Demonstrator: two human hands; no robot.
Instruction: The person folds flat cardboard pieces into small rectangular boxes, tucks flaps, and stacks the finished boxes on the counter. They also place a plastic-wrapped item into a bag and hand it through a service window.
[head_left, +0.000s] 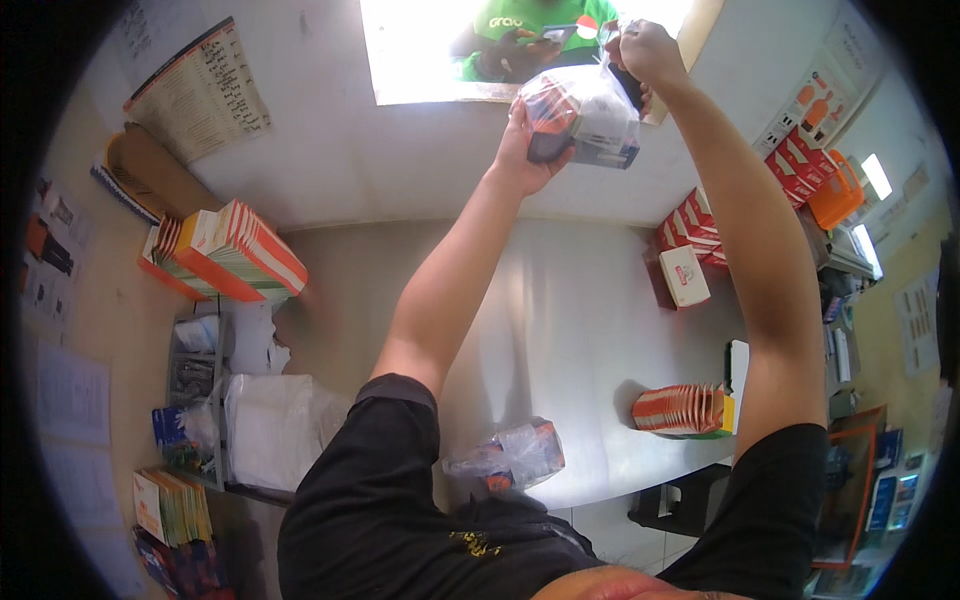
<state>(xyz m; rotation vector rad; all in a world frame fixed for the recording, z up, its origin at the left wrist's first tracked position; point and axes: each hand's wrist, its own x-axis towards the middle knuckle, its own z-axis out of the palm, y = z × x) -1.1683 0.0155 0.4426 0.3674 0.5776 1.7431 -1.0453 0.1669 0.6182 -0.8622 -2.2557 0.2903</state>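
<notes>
High up in front of the window (440, 88) I hold a clear plastic bag (608, 103) with orange and dark blue food boxes inside. My left hand (532, 158) is wrapped round the bag's lower left side, with the fingers curved under it. My right hand (650, 55) is closed at the bag's gathered top, a little above it. Beyond the window stands a person in a green shirt (525, 18), with a hand (508, 58) at a phone (558, 36). A second bagged box (515, 455) lies on the metal table near my body.
The metal table (400, 270) spans the middle. Stacked orange and yellow cartons (240, 250) stand at its far left. Red boxes (692, 228) and a small white-topped box (684, 277) are at the far right. Nested orange cartons (685, 410) lie nearer. A rack of packaging (195, 375) stands left.
</notes>
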